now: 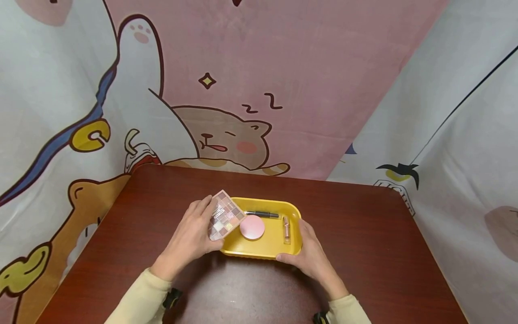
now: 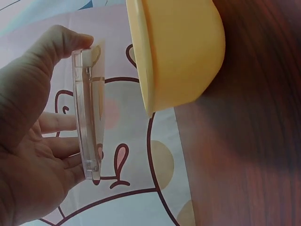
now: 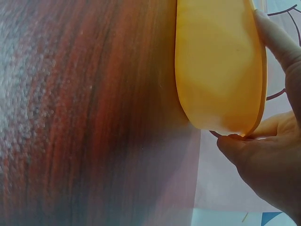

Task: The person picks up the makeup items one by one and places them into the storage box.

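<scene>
An eyeshadow palette (image 1: 225, 216) with a grid of pink, brown and pale pans is held tilted in my left hand (image 1: 193, 234). The left wrist view shows the palette (image 2: 88, 113) edge-on, thumb on one edge and fingers on the other side. It overlaps the left end of a yellow tray (image 1: 252, 253). At the tray's right end, my right hand (image 1: 309, 249) grips the rim, thumb at the front corner and fingers round the end. Inside the tray lie a round pink compact (image 1: 252, 227), a dark pen-like cosmetic (image 1: 263, 214) and a lipstick-like tube (image 1: 287, 230).
The tray stands on a dark reddish-brown table (image 1: 364, 234). Behind the table hangs a pink and white cloth (image 1: 307, 90) printed with cartoon animals, and more cloth borders both sides.
</scene>
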Demonstrator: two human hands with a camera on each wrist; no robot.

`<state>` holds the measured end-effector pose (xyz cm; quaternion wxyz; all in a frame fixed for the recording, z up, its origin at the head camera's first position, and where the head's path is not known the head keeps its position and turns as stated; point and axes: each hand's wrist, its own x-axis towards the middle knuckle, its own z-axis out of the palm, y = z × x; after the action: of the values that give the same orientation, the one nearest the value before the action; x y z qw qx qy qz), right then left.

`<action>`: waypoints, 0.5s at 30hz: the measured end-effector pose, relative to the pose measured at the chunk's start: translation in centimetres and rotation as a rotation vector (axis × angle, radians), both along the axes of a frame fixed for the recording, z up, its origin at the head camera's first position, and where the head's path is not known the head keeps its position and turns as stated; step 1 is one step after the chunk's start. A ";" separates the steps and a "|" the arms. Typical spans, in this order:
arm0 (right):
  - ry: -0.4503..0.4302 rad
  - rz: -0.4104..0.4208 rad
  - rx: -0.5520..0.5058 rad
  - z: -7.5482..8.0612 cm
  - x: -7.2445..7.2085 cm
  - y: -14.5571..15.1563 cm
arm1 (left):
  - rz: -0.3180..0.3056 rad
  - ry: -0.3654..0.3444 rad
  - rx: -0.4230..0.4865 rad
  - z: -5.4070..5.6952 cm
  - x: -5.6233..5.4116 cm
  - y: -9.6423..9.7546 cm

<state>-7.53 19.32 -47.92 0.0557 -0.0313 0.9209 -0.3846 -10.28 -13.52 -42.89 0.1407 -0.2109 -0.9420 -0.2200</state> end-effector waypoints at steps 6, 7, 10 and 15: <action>0.005 0.007 0.002 0.0 -0.1 0.0 | -0.017 -0.025 0.002 -0.2 -0.3 0.5; 0.008 0.008 0.001 0.0 -0.1 0.0 | -0.019 -0.027 0.001 -0.2 -0.4 0.5; 0.019 0.011 0.004 0.0 -0.1 0.0 | -0.032 -0.027 -0.003 -0.2 -0.5 0.7; 0.021 0.005 0.010 -0.1 -0.1 0.0 | -0.058 -0.019 -0.019 -0.3 -0.7 1.3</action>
<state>-7.61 19.30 -47.97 0.0472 -0.0374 0.9232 -0.3797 -11.02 -12.27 -43.23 0.1233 -0.2372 -0.9389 -0.2168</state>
